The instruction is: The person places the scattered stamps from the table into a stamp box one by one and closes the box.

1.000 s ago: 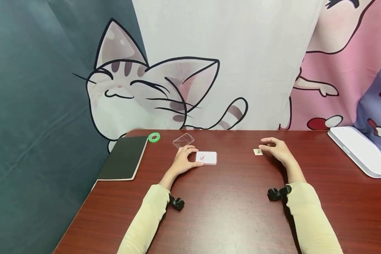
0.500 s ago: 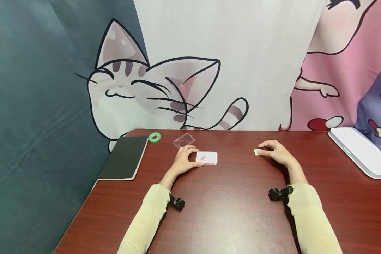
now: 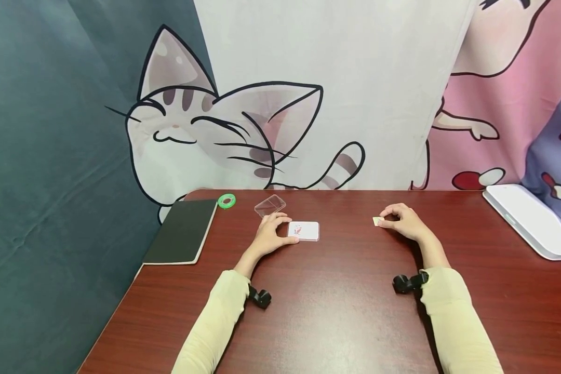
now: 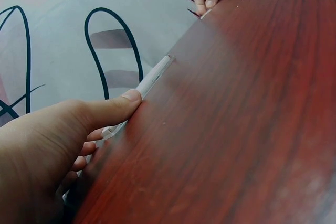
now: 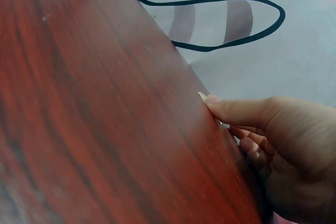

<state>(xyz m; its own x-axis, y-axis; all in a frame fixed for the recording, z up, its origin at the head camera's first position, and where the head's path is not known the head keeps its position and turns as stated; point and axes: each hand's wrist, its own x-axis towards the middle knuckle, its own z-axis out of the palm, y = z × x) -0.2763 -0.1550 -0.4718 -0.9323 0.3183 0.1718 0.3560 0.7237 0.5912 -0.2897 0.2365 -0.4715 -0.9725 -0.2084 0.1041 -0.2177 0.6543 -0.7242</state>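
Observation:
My left hand holds the left end of a flat, clear-edged box with a white top and a small red print. In the left wrist view the thumb lies along the near edge of this box, with the fingers at its far side. To the right, my right hand pinches a small pale-yellow square of paper or card between thumb and fingers. A corner of that square sticks out past the thumb tip, close over the table; the rest is covered by the fingers.
A clear plastic lid lies just behind the left hand. Further left are a green tape ring and a dark notebook. A white tray-like item stands at the right edge. Behind the brown table hangs a cartoon-printed curtain.
My right thumb has come in over the small square, which lay flat and more exposed before, and now pinches it. The left hand keeps its hold on the box.

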